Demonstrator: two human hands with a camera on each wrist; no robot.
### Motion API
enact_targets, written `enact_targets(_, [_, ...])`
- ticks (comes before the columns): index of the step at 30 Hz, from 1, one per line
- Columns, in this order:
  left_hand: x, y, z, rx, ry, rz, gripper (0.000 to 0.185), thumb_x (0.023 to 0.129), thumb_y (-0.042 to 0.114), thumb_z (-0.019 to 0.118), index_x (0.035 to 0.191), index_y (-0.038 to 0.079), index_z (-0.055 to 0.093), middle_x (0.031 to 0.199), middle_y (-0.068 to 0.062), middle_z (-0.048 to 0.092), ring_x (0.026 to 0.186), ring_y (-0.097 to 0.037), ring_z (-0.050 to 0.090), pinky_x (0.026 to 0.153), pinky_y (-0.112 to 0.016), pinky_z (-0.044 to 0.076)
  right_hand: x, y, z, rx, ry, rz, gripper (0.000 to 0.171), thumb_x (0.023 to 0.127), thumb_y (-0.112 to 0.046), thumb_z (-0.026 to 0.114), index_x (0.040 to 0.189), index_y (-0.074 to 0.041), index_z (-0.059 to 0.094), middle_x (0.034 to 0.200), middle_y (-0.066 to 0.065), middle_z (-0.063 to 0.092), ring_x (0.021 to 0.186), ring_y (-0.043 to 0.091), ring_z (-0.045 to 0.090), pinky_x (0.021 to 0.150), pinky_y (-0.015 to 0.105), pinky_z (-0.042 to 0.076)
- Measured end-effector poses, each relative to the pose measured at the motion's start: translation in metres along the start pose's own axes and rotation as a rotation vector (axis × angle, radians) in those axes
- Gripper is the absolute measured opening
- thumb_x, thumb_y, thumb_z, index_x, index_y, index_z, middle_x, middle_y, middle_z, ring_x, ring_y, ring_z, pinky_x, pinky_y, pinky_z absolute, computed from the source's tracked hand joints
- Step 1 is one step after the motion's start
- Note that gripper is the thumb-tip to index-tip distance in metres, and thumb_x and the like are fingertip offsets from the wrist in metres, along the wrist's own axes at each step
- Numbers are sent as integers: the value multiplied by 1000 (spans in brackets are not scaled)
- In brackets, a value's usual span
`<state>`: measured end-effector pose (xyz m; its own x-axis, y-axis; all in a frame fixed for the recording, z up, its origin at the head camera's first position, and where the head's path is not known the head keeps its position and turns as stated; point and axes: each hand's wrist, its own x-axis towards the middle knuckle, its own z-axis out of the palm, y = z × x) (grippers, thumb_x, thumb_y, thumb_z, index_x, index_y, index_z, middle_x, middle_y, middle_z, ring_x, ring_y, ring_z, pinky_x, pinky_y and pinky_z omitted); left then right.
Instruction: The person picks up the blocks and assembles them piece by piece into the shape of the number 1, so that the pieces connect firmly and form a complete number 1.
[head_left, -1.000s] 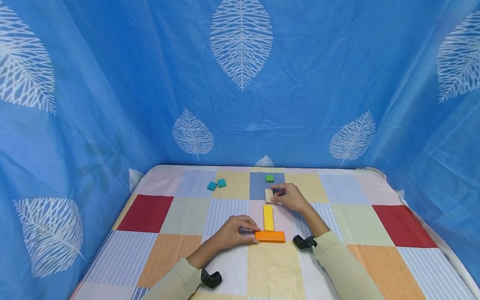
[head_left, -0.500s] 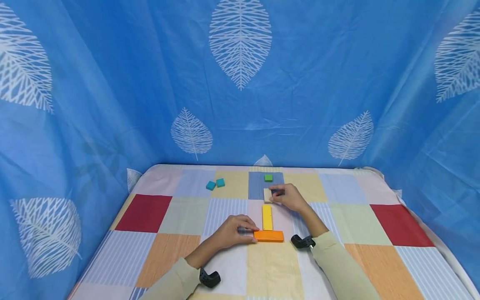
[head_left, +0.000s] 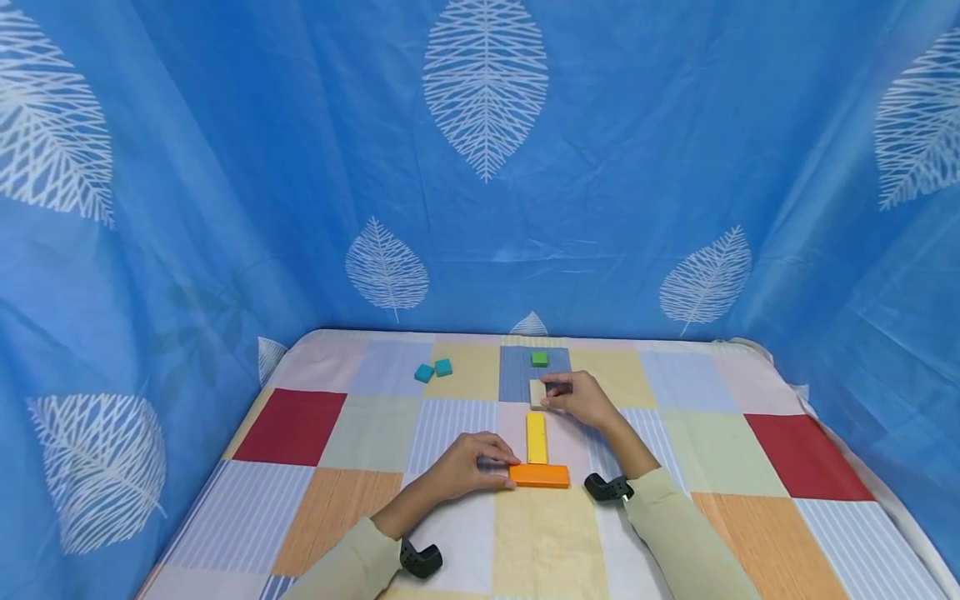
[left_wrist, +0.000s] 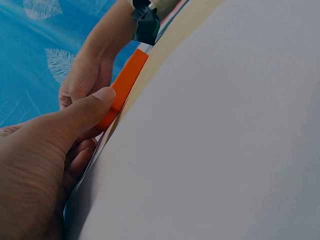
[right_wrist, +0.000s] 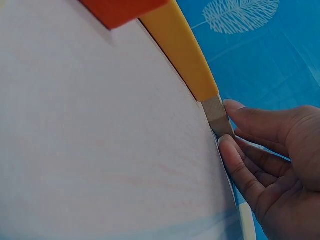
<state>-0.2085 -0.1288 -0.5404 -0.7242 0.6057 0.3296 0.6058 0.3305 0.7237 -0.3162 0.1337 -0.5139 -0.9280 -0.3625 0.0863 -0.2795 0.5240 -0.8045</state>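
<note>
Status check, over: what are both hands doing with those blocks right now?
Left hand holds the orange block at its end. Right hand pinches the beige block against the yellow block. Green block lies just beyond; nothing in the way.

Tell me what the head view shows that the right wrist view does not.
Only the head view shows the green block, two teal blocks and the left hand at the orange block's left end. Only the right wrist view shows the beige block touching the yellow block's end. Both show the right hand pinching that beige block.
</note>
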Motion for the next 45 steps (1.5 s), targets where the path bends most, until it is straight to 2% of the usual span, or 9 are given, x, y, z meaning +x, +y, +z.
enact_targets(5, [1, 0, 0, 1, -1, -5, 30, 82, 25, 87, 110, 14, 80, 104, 9, 72, 100, -4, 63, 93, -27, 51, 0, -1, -1, -8, 3, 7, 41, 87, -9, 80, 125, 1, 71, 87, 4, 72, 82, 17, 62, 74, 27, 50])
enact_targets(12, [1, 0, 1, -29, 4, 15, 29, 82, 25, 86, 109, 14, 80, 103, 8, 73, 99, -6, 64, 89, -27, 52, 0, -1, -1, 36, -1, 12, 41, 85, -7, 81, 123, 3, 71, 88, 8, 72, 81, 18, 61, 62, 25, 47])
enact_targets(29, [0, 4, 0, -28, -5, -38, 29, 82, 24, 87, 109, 14, 81, 103, 7, 73, 98, -5, 64, 91, -27, 52, -2, -2, 3, 33, -12, 20, 41, 85, -7, 82, 123, 1, 71, 85, 4, 71, 78, 18, 61, 61, 26, 47])
enact_targets(37, [0, 3, 1, -43, 1, -38, 29, 82, 25, 86, 109, 15, 81, 103, 9, 73, 98, -6, 64, 90, -27, 52, -4, -4, 4, 33, -14, 7, 40, 84, -6, 82, 122, 1, 72, 83, 4, 71, 75, 18, 59, 59, 26, 47])
enact_targets(45, [1, 2, 1, -51, 14, -18, 29, 82, 25, 87, 108, 14, 81, 102, 8, 73, 98, -7, 65, 90, -28, 53, -2, -2, 3, 18, -8, 6, 36, 86, -5, 79, 121, 1, 73, 82, 2, 70, 75, 17, 59, 62, 25, 46])
